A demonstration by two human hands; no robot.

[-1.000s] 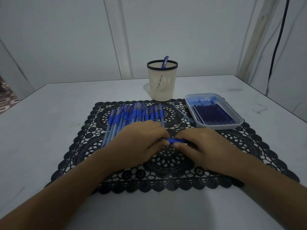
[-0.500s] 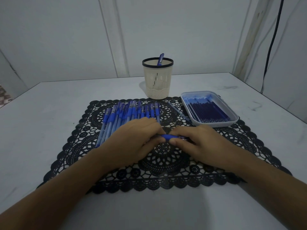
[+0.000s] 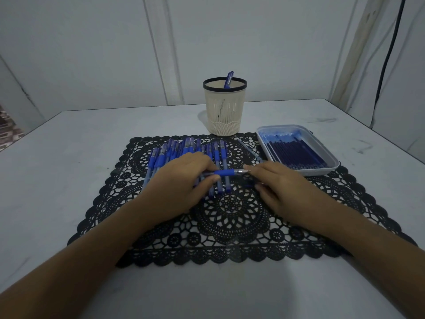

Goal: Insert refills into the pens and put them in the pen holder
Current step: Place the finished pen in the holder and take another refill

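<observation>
Pens (image 3: 217, 150) with blue grips are laid side by side in a row on the far left part of the black lace mat (image 3: 232, 215), which is spread on the white counter (image 3: 69, 162). The near ends of the row are partly covered by the left hand (image 3: 181, 180).

A single pen (image 3: 224, 173) is held crosswise just beyond the mat's middle, over the near ends of the row. Its blue grip is exposed between the two hands and its metal tip is pointed toward the mat's right side. The barrel is clamped by the left hand: the fingers (image 3: 204, 163) are curled over it from above and the thumb is pressed against it from below.

The right hand (image 3: 282, 187) is placed over the mat's right half with its fingers curled. Its index fingertip (image 3: 248, 167) is set against the tip of the single pen, but whether the tip is actually pinched cannot be told.

The pen holder (image 3: 224, 111), cream with a dark rim, is stood upright on the counter at the mat's far edge, near the middle of that edge. One blue pen (image 3: 228, 79) is leaned inside it, with its top shown above the rim.

A pale tray (image 3: 320, 173) is set on the mat's far right corner and is filled with dark blue refills (image 3: 294, 153) laid parallel. A thin clear stick (image 3: 249, 150) is seen lying on the mat between the row and the tray; what it is cannot be made out. A black cable (image 3: 388, 54) is hung down the wall beyond the mat's right side.
</observation>
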